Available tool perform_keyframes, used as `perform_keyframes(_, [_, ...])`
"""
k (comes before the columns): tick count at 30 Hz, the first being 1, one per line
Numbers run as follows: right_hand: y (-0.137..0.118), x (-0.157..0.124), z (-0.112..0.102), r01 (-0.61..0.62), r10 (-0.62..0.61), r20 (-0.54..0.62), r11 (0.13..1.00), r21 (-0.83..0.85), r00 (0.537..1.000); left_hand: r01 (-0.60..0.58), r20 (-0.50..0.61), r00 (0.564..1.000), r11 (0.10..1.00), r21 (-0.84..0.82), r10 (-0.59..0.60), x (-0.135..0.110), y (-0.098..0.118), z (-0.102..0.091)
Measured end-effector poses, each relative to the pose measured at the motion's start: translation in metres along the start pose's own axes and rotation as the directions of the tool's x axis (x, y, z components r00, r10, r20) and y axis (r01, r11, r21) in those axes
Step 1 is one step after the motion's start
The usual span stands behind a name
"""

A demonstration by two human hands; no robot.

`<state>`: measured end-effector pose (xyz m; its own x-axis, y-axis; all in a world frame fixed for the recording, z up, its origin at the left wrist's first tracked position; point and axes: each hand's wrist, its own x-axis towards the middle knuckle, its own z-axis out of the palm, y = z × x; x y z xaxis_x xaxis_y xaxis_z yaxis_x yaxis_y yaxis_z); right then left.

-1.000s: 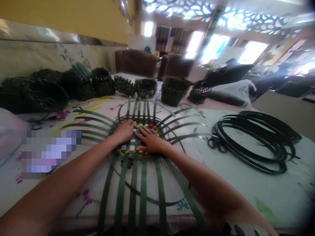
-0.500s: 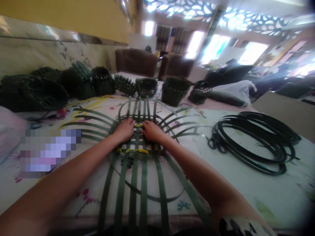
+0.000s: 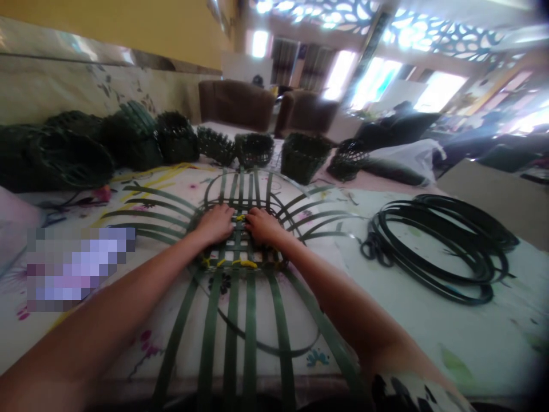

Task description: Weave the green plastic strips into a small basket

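A half-woven basket [image 3: 242, 243] of flat green plastic strips lies on the table before me, its loose strips fanning out on all sides. Bits of yellow strip [image 3: 246, 264] run through its near edge, and one more shows between my hands. On the left part of the weave, my left hand [image 3: 215, 223] has its fingers curled over the strips. My right hand [image 3: 262, 226] grips the weave opposite, close to the yellow piece. Both sets of fingertips are partly hidden. A thin strip loops out in a ring around the base.
Coiled dark green strips [image 3: 446, 246] lie at the right, with black-handled scissors [image 3: 377, 250] beside them. Several finished-looking green baskets [image 3: 304, 155] line the back of the table. A clear plastic bag [image 3: 407, 160] sits back right. Brown chairs [image 3: 235, 106] stand beyond.
Both hands stay on the weave in nearly the same spots. The lower left loose strip has swung slightly left, and the view has shifted a little.
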<state>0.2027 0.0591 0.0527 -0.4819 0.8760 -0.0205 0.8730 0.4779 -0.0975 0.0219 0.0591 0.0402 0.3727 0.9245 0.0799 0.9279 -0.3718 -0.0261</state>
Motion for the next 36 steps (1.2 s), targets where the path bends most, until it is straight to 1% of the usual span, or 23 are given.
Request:
perform_keyframes(5, [0.002, -0.005, 0.008, -0.039, 0.042, -0.095, 0.999, 0.037, 0.995, -0.005, -0.105, 0.994, 1.000, 0.017, 0.007, -0.005, 0.000, 0.009])
perform_keyframes(8, [0.003, -0.005, 0.012, -0.014, 0.020, -0.115, 0.999, 0.044, 0.993, -0.022, -0.129, 0.991, 0.999, 0.025, 0.025, -0.005, 0.000, 0.011])
perform_keyframes(13, [0.005, 0.000, 0.012, 0.007, -0.003, -0.100, 0.999, 0.044, 0.995, -0.021, -0.119, 0.993, 1.000, 0.012, 0.022, -0.004, -0.001, 0.012])
perform_keyframes(21, [0.005, 0.003, 0.002, 0.001, 0.000, -0.031, 0.999, 0.051, 1.000, 0.016, -0.102, 0.995, 1.000, -0.011, -0.017, -0.002, 0.000, 0.008])
perform_keyframes(25, [0.005, 0.003, 0.002, 0.005, -0.003, -0.029, 0.998, 0.055, 1.000, 0.015, -0.108, 0.994, 0.999, -0.031, -0.019, -0.002, 0.000, 0.006])
perform_keyframes(33, [0.004, 0.001, 0.001, 0.005, -0.004, -0.035, 0.999, 0.048, 0.999, 0.002, -0.039, 0.999, 1.000, -0.016, -0.003, 0.001, -0.003, 0.003])
perform_keyframes(36, [0.005, 0.001, 0.002, 0.010, -0.008, -0.031, 0.999, 0.053, 0.999, 0.003, -0.050, 0.999, 1.000, -0.021, -0.004, 0.000, -0.003, 0.004])
